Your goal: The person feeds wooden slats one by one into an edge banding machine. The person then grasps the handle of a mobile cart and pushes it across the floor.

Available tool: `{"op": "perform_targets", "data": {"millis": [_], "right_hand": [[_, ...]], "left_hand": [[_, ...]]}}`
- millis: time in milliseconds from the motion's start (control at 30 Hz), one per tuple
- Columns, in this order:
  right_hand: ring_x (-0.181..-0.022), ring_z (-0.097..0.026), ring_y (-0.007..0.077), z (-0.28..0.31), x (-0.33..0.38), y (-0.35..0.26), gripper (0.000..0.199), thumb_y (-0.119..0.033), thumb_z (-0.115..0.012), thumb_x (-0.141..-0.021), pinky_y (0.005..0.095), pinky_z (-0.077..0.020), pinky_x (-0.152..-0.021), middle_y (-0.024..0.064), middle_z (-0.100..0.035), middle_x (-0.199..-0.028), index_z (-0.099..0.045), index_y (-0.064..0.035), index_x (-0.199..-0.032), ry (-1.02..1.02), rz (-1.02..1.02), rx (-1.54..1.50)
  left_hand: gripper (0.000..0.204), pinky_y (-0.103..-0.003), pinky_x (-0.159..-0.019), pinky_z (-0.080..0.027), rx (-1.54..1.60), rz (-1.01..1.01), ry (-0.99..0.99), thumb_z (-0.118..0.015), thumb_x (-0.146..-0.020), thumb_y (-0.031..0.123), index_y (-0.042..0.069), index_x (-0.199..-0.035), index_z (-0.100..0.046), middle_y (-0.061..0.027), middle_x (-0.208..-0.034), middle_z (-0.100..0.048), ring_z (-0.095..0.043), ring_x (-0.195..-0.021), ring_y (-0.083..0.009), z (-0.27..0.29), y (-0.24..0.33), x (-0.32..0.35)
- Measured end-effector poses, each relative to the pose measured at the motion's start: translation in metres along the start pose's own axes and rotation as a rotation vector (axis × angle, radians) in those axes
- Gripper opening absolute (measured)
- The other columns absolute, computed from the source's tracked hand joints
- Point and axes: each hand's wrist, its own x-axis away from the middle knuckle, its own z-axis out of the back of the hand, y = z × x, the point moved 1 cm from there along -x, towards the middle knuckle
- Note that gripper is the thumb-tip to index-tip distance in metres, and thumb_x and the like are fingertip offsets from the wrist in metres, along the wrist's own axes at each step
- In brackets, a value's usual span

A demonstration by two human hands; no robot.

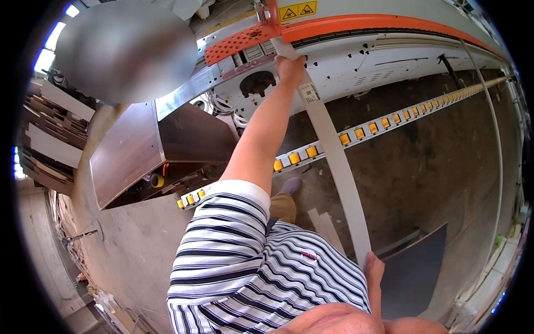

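Two hands on one long strip [334,150]: left hand [289,65] gripping upper end at machine [356,61], right hand [374,267] clamped on lower end near chest. Strip pale grey, thin, flat, slightly bowed, small label near top. Spans diagonally above roller rail [389,119] and floor [423,172]. Orange guard [239,42] just beside left hand.
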Motion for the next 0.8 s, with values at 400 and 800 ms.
{"op": "perform_targets", "data": {"millis": [400, 800], "right_hand": [[-0.09, -0.059, 0.0476, 0.048, -0.072, 0.061, 0.061, -0.05, -0.035, -0.099, 0.0544, -0.0454, -0.079, 0.0283, -0.064, -0.093, -0.069, 0.0006, -0.096, 0.165, -0.207, 0.145], [-0.1, -0.056, 0.0325, -0.078, -0.096, 0.055, 0.022, -0.011, -0.064, -0.083, 0.0443, -0.0421, -0.087, 0.0115, -0.06, -0.105, -0.054, -0.0073, -0.102, 0.753, 0.169, -0.137]], "left_hand": [[0.026, -0.046, -0.073, -0.052, -0.937, -0.938, -0.134, -0.055, -0.084, 0.025, 0.001, -0.093, -0.06, -0.0171, -0.091, -0.065, -0.065, -0.086, -0.0336, -0.146, -0.008, -0.046], [0.073, -0.03, -0.076, -0.052, -0.485, -0.129, -1.04, -0.035, -0.094, 0.066, 0.002, -0.128, -0.049, -0.0109, -0.099, -0.065, -0.064, -0.082, -0.0178, -0.076, -0.006, 0.114]]}}
